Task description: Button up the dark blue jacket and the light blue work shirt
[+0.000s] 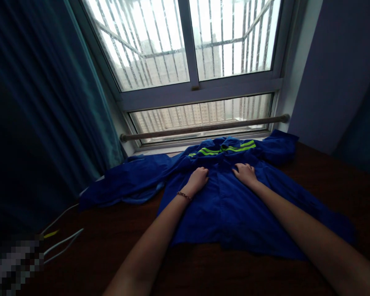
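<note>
Honestly can't make out one word, number, logo or sign here, not even on the lime-striped blue jacket [218,201], and the pixelated patch [15,263] at lower left is way too blocky to read.

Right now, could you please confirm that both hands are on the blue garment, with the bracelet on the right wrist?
Not quite: the head view shows the bracelet on the left wrist instead. The left hand and right hand are both on the blue garment.
</note>
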`<state>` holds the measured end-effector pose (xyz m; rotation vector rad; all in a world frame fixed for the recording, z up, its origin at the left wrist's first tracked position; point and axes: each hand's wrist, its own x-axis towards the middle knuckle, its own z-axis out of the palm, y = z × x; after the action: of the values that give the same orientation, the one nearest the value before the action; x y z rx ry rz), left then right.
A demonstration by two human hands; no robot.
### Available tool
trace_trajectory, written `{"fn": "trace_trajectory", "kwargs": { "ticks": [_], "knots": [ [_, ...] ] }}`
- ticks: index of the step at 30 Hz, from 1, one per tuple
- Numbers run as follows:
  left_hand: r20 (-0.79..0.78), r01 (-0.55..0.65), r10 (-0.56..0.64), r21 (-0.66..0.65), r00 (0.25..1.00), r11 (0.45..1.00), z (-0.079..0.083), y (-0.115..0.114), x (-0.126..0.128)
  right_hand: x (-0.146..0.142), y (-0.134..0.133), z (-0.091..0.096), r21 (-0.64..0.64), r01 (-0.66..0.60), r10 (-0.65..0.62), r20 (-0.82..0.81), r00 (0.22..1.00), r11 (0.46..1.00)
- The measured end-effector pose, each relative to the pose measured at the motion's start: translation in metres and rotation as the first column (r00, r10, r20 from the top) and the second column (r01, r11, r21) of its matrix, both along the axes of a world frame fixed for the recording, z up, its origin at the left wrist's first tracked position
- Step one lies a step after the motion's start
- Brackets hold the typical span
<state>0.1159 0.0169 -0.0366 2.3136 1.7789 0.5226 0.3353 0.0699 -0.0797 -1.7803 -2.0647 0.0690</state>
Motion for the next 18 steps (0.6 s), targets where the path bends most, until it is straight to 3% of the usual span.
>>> {"fn": "trace_trajectory", "kwargs": {
  "ticks": [2, 3, 6, 10, 13, 15, 18],
  "knots": [
    [0.108, 0.111, -0.089, -0.214, 0.990, 0.970, 0.004, -0.006, 0.017, 0.000, -0.002, -0.001, 0.008, 0.012, -0.012, -0.012, 1.000, 1.000],
    [0.185, 0.180, -0.125, -0.325, 0.975, 0.928, 0.004, -0.010, 0.026, 0.001, -0.003, -0.001, 0.012, 0.019, -0.019, -0.021, 1.000, 1.000],
    [0.395, 0.294, -0.078, -0.525, 0.916, 0.799, 0.000, -0.018, 0.050, 0.004, -0.003, 0.008, 0.032, 0.034, -0.032, -0.055, 0.998, 0.999],
    [0.488, 0.323, -0.022, -0.543, 0.872, 0.775, -0.008, -0.024, 0.058, -0.002, -0.016, 0.050, 0.153, 0.031, -0.006, -0.157, 0.988, 0.988],
    [0.527, 0.379, -0.073, -0.502, 0.847, 0.777, -0.010, -0.023, 0.054, -0.021, -0.054, 0.078, 0.235, -0.007, 0.059, -0.212, 0.976, 0.972],
    [0.515, 0.384, -0.110, -0.464, 0.850, 0.798, -0.010, -0.022, 0.054, -0.035, -0.089, 0.079, 0.212, -0.122, 0.157, -0.153, 0.976, 0.970],
    [0.450, 0.342, -0.126, -0.440, 0.884, 0.830, -0.009, -0.021, 0.056, -0.041, -0.131, 0.055, 0.200, -0.307, 0.316, -0.016, 0.949, 0.931]
  ]
}}
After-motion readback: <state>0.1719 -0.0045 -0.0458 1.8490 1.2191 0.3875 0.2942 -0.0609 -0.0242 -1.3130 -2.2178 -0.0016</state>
